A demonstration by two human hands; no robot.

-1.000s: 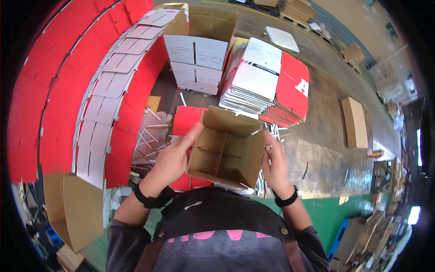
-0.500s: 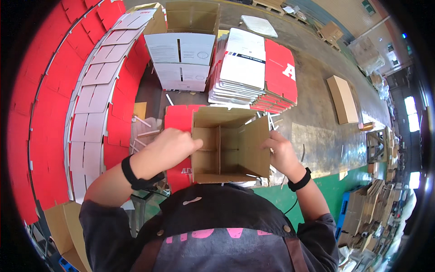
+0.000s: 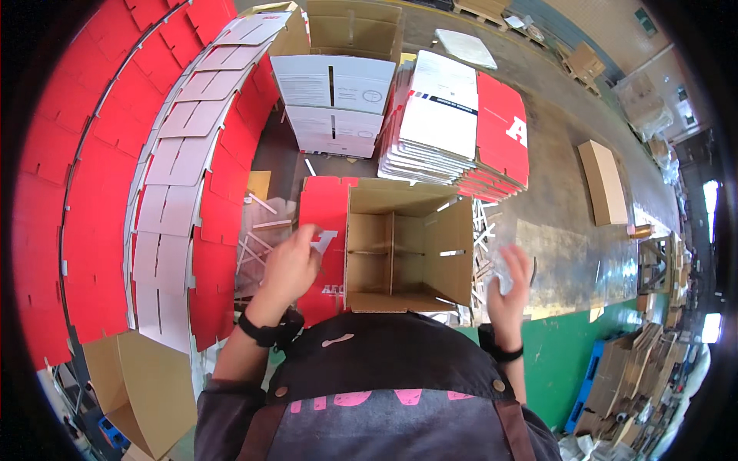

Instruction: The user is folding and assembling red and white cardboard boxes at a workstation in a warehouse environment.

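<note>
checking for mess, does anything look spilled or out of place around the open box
Yes: loose white strips lie scattered at odd angles on both sides of the open box. They look untidy compared with the flat cartons beyond it, which are stacked fairly neatly. No clear damage shows on the box.

We look across a worn, grey-brown floor (image 3: 557, 184) that shines at the right, bordered by a green strip (image 3: 561, 342); a beige wall (image 3: 603, 31) rises upper right, bright openings (image 3: 711, 330) light the dim far right.
</note>
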